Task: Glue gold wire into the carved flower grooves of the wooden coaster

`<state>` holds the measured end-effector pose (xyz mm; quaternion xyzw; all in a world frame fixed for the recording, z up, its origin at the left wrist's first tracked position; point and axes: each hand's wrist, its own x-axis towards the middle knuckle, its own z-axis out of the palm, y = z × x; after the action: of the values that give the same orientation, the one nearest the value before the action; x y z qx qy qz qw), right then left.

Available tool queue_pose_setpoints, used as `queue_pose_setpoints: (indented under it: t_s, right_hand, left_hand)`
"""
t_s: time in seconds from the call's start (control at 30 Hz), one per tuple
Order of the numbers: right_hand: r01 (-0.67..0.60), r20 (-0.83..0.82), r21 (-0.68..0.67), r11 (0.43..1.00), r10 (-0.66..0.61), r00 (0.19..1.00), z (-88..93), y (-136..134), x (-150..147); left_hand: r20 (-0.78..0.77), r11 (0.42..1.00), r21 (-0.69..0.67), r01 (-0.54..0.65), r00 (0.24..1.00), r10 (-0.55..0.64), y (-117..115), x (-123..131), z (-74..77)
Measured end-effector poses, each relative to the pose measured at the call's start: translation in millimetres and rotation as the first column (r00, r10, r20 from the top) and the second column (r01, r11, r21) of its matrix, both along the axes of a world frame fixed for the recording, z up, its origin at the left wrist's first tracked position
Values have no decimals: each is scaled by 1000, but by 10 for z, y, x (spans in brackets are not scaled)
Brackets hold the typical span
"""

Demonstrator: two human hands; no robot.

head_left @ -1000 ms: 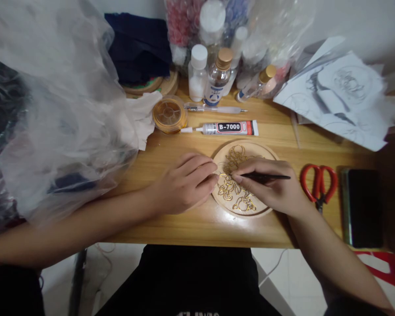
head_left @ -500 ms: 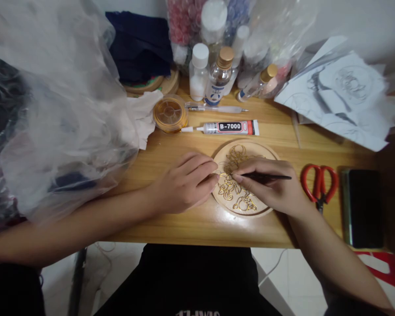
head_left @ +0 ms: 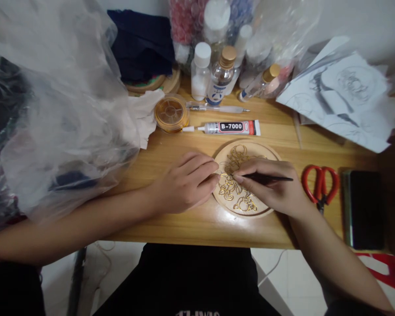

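Observation:
A round wooden disc (head_left: 266,151) lies on the table with gold wire shapes (head_left: 232,188) laid on it. My right hand (head_left: 273,186) pinches a thin black tool (head_left: 270,178), its tip hidden under the fingers over the gold wire. My left hand (head_left: 184,182) rests curled at the disc's left edge, fingertips pressed to the rim near the wire. Whether it holds anything is hidden.
A B-7000 glue tube (head_left: 228,127), a white pen (head_left: 217,108), a reel of gold wire (head_left: 171,114) and several bottles (head_left: 222,74) stand behind the disc. Red scissors (head_left: 320,186) and a dark phone (head_left: 364,208) lie right. Crumpled clear plastic (head_left: 52,109) fills the left; papers (head_left: 342,96) at back right.

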<state>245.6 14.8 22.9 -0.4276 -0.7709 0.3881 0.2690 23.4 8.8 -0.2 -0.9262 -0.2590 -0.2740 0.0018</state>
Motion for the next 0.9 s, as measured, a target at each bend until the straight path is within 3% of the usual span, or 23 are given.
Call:
queue_pose_setpoints:
  t_s: [0.9]
  right_hand:
    - [-21,32,-5,1000,21,999,21,-2,-7]
  left_hand:
    - [-48,997,-78,26,998,-30,11,-12,32]
